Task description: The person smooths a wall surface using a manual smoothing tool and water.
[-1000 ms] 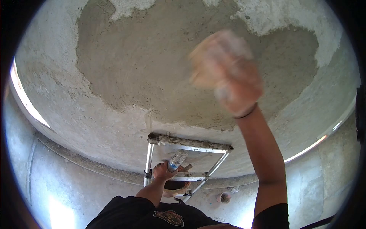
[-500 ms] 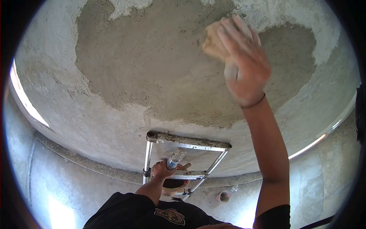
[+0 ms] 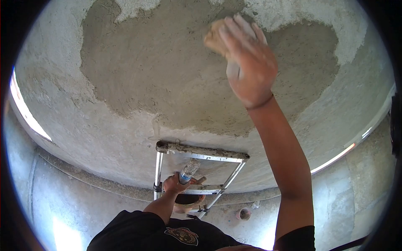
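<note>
My right hand (image 3: 253, 62) is raised against the wall, its fingers pressing a tan sponge (image 3: 215, 39) onto a dark patch of wet plaster (image 3: 167, 71). The hand is slightly blurred, and pale dust coats its fingers. Low down, my left hand (image 3: 175, 184) grips a clear plastic bottle (image 3: 189, 169) with a blue label, beside the upper rungs of a metal ladder (image 3: 205, 152). Crusted mortar covers the ladder's top bar.
Behind the ladder's rungs is a bucket (image 3: 188, 205) with dark contents. A small container (image 3: 243, 213) stands on the concrete floor (image 3: 113, 201) to its right. Lighter, rough wall (image 3: 117, 146) surrounds the wet patch. A bright gap (image 3: 29, 108) runs along the left edge.
My right hand has slid left across the plaster with the sponge. The whole view has shifted slightly; my left hand still grips the bottle by the ladder.
</note>
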The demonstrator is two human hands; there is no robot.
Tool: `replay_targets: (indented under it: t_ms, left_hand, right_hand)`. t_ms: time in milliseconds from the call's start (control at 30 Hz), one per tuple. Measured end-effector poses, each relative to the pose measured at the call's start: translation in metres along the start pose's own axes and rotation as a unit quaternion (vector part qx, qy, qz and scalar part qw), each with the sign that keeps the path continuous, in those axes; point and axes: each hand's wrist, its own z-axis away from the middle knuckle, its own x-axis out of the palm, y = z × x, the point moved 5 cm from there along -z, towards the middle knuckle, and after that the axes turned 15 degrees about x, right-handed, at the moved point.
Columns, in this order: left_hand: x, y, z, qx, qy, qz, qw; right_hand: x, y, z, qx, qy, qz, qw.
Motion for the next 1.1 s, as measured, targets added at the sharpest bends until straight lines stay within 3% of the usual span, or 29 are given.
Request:
replay_targets:
  t_ms: [100, 200, 267, 300, 400, 467, 600, 700, 767, 900, 967, 1100]
  left_hand:
    - [-0.009, 0.007, 0.004, -0.023, -0.015, -0.008, 1.000]
    - [-0.007, 0.006, 0.003, -0.019, -0.008, -0.003, 1.000]
    - [-0.005, 0.005, 0.002, -0.020, -0.011, -0.006, 1.000]
    - [-0.004, 0.004, 0.002, -0.020, -0.016, -0.011, 1.000]
    - [0.000, 0.000, -0.001, 0.000, -0.009, -0.006, 1.000]
    - [0.009, -0.007, -0.004, 0.005, 0.003, -0.001, 1.000]
    - [0.008, -0.005, -0.003, 0.001, 0.002, -0.012, 1.000]
    - [0.008, -0.006, -0.004, 0.002, 0.012, 0.002, 1.000]
    - [0.006, -0.004, -0.001, -0.003, 0.007, -0.009, 1.000]
    - [0.000, 0.000, -0.002, 0.008, -0.007, -0.007, 1.000]
    - [-0.001, 0.000, -0.005, 0.010, -0.014, -0.004, 1.000]
    - [0.006, -0.006, -0.004, 0.005, -0.007, -0.006, 1.000]
  right_hand:
    - [0.016, 0.000, -0.004, 0.042, 0.030, 0.030, 0.998]
    - [0.032, -0.023, 0.021, 0.035, -0.021, -0.039, 0.998]
    - [0.042, -0.042, 0.046, -0.007, -0.146, -0.102, 0.984]
    - [0.035, -0.047, 0.047, -0.008, -0.144, -0.102, 0.984]
    - [0.013, -0.042, 0.030, 0.002, -0.129, -0.140, 0.982]
    - [-0.002, -0.022, 0.001, 0.013, -0.013, -0.054, 0.998]
    - [0.017, 0.013, -0.021, 0.036, 0.062, 0.000, 0.997]
    - [0.039, -0.021, 0.003, -0.009, -0.007, -0.041, 0.999]
    - [0.050, -0.049, 0.026, -0.032, -0.132, -0.107, 0.985]
    - [0.023, -0.051, 0.014, -0.018, -0.167, -0.116, 0.979]
    - [0.011, -0.027, -0.007, -0.006, -0.028, -0.055, 0.998]
    - [0.018, -0.003, -0.026, 0.039, 0.016, 0.028, 0.999]
